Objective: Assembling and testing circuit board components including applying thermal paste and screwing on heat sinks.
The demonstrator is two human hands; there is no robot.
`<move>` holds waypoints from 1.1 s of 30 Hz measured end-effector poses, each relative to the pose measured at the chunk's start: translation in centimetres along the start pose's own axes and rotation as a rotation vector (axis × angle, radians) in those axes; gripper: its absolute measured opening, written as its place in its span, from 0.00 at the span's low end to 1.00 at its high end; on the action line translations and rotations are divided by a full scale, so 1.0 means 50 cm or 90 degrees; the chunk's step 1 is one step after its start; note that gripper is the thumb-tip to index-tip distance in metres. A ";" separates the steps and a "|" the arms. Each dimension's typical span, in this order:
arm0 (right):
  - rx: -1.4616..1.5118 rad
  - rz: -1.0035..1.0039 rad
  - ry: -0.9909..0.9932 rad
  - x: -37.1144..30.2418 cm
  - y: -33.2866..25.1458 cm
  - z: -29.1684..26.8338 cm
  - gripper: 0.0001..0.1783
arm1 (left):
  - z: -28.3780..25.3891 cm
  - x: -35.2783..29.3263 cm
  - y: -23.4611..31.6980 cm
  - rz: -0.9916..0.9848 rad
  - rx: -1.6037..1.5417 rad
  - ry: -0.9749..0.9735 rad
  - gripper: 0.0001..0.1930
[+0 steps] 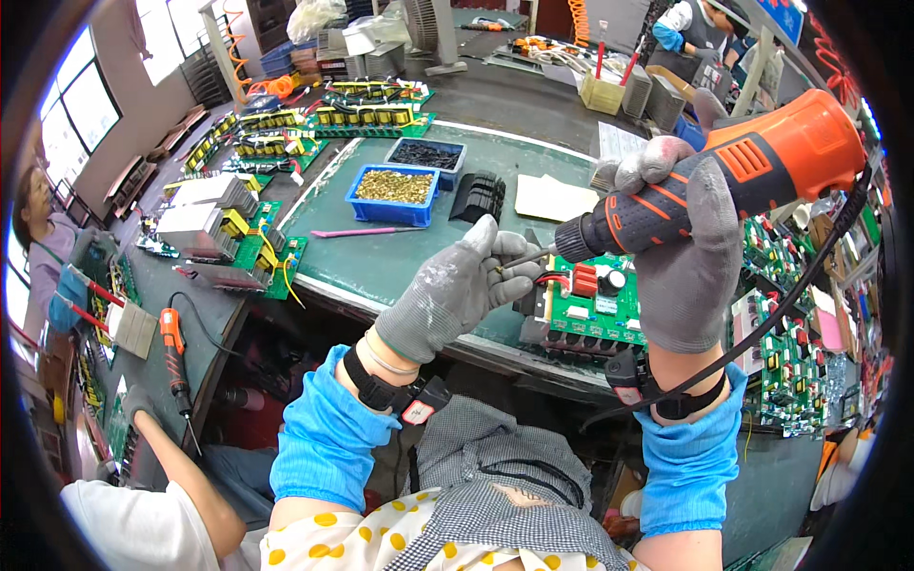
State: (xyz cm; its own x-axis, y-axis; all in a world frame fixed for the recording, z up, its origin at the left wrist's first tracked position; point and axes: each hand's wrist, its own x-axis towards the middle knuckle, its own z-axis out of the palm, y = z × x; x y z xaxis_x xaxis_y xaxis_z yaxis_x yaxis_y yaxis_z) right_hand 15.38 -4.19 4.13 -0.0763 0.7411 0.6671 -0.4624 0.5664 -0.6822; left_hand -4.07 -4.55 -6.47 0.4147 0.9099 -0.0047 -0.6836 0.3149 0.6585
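My right hand (690, 228), in a grey glove, is wrapped round an orange and black electric screwdriver (752, 157). The tool lies nearly level, its bit (528, 258) pointing left. At the bit's tip, the gloved fingers of my left hand (457, 285) are pinched together on a tiny brass-coloured screw (498, 270), mostly hidden by the fingertips. Below the screwdriver's chuck sits a green circuit board (595, 314) with red and white parts and a dark finned edge. Blue sleeves cover both my forearms.
A blue bin (392, 209) of small brass-coloured pieces stands before a bin of black pieces (426, 155). Nearby are black plastic parts (479, 197), a pink pen-like tool (367, 231) and cream paper (555, 198). Circuit boards crowd both sides. The screwdriver's cable (800, 285) loops over my right forearm. Co-workers sit left and far right.
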 end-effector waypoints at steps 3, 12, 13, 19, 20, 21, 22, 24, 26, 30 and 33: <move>-0.010 -0.005 -0.010 -0.006 -0.004 0.002 0.22 | 0.002 -0.006 -0.001 0.009 0.012 -0.013 0.27; -0.006 -0.014 0.013 -0.009 -0.016 0.005 0.35 | 0.026 -0.034 -0.003 0.069 0.324 0.087 0.16; 0.001 -0.012 0.019 -0.008 -0.018 0.004 0.40 | 0.030 -0.037 0.000 0.068 0.325 0.086 0.16; 0.003 -0.015 0.022 -0.013 -0.022 0.002 0.38 | 0.034 -0.042 -0.006 0.111 0.566 0.175 0.13; 0.003 -0.015 0.022 -0.013 -0.021 0.004 0.38 | 0.034 -0.042 -0.006 0.114 0.550 0.178 0.12; 0.033 -0.039 0.025 -0.012 -0.021 0.007 0.35 | 0.034 -0.042 -0.006 0.116 0.534 0.181 0.11; 0.063 -0.064 0.027 -0.012 -0.021 0.008 0.32 | 0.032 -0.040 -0.009 0.116 0.534 0.180 0.11; 0.036 -0.052 0.006 -0.014 -0.019 -0.002 0.35 | 0.022 -0.036 -0.017 0.176 0.589 0.178 0.10; 0.011 -0.039 -0.015 -0.016 -0.020 -0.005 0.38 | 0.014 -0.034 -0.025 0.225 0.642 0.179 0.09; 0.057 -0.025 0.061 -0.023 -0.022 0.011 0.34 | 0.015 -0.032 -0.034 0.385 0.815 0.209 0.07; 0.056 -0.025 0.109 -0.030 -0.022 0.014 0.33 | 0.017 -0.032 -0.036 0.438 0.868 0.223 0.07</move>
State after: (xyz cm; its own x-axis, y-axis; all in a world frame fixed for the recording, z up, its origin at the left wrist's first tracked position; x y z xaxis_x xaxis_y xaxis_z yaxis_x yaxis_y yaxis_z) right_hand 15.39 -6.18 4.10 0.0912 0.7737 0.6270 -0.5376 0.5682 -0.6230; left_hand -3.00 -6.82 -7.03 -0.0234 0.8466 0.5317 0.4433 -0.4679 0.7645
